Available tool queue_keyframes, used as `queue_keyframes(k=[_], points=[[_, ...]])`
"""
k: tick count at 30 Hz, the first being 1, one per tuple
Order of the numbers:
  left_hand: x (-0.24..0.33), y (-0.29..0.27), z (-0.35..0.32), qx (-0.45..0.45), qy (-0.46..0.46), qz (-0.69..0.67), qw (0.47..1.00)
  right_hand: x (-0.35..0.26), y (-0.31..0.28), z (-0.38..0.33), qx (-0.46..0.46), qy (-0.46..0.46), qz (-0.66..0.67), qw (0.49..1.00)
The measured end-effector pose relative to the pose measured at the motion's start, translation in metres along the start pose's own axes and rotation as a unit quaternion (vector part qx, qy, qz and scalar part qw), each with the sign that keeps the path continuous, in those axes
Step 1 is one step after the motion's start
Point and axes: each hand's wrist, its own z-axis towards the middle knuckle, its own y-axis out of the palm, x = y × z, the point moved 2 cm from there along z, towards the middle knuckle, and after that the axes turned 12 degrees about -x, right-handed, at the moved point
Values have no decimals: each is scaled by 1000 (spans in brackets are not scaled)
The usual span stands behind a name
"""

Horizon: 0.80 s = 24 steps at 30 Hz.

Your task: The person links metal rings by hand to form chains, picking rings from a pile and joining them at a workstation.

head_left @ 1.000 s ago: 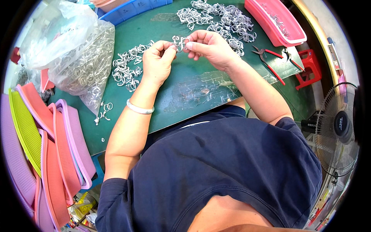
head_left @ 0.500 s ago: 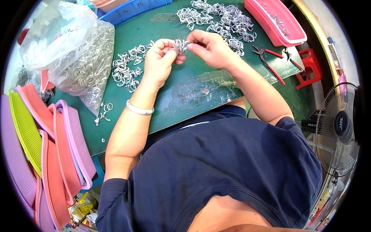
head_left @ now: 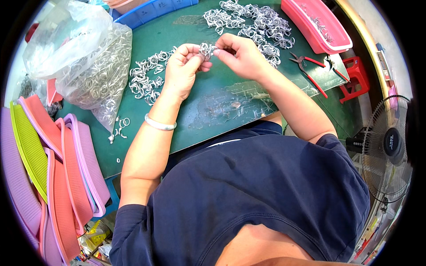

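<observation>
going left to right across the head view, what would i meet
Clear plastic bag → left hand holding silvery ring-shaped pieces → right hand → red-handled pliers → black fan

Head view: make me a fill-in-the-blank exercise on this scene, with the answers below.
1. The left hand and right hand hold metal pieces above the ____ table.
2. The bangle circles the ____ wrist.
3. The pliers have ____ handles.
4. The tub at the upper right is coloured ____.
Missing words: green; left; red; pink.
</observation>
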Motion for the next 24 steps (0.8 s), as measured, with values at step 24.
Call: queue_keyframes(k=[24], points=[[1, -3, 2, 23, 63, 226, 972, -11, -1, 0, 2, -99, -166, 981]])
